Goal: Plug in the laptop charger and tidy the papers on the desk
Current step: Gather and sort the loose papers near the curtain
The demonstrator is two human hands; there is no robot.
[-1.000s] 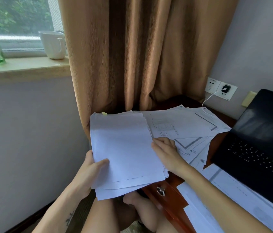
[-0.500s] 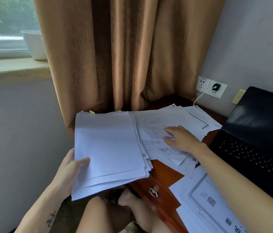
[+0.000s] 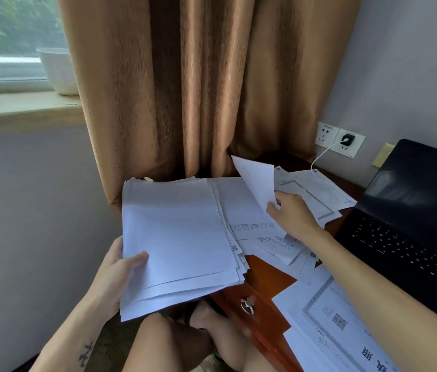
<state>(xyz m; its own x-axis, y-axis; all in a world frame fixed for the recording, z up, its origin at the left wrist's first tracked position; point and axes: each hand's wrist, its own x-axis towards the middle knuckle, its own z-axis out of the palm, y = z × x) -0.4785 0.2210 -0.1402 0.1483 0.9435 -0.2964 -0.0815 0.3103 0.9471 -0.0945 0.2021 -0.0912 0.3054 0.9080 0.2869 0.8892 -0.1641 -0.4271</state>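
Observation:
My left hand (image 3: 116,275) grips a thick stack of white papers (image 3: 177,237) by its lower left edge, held out past the desk's left end. My right hand (image 3: 291,214) pinches a single white sheet (image 3: 256,181) and lifts it off the loose papers (image 3: 287,242) spread on the desk. A black charger (image 3: 347,140) sits plugged into the wall socket (image 3: 351,143), and its white cable (image 3: 319,162) runs down onto the papers. The open black laptop (image 3: 410,216) stands at the right.
The brown wooden desk (image 3: 263,275) has a drawer with a metal knob (image 3: 247,305). More printed sheets (image 3: 327,326) lie at the near right. A tan curtain (image 3: 198,84) hangs behind. A white cup (image 3: 59,71) stands on the windowsill. My bare knees are below the stack.
My right hand moved from the stack's edge to the loose papers and has now lifted one sheet by its corner. The left hand keeps holding the stack.

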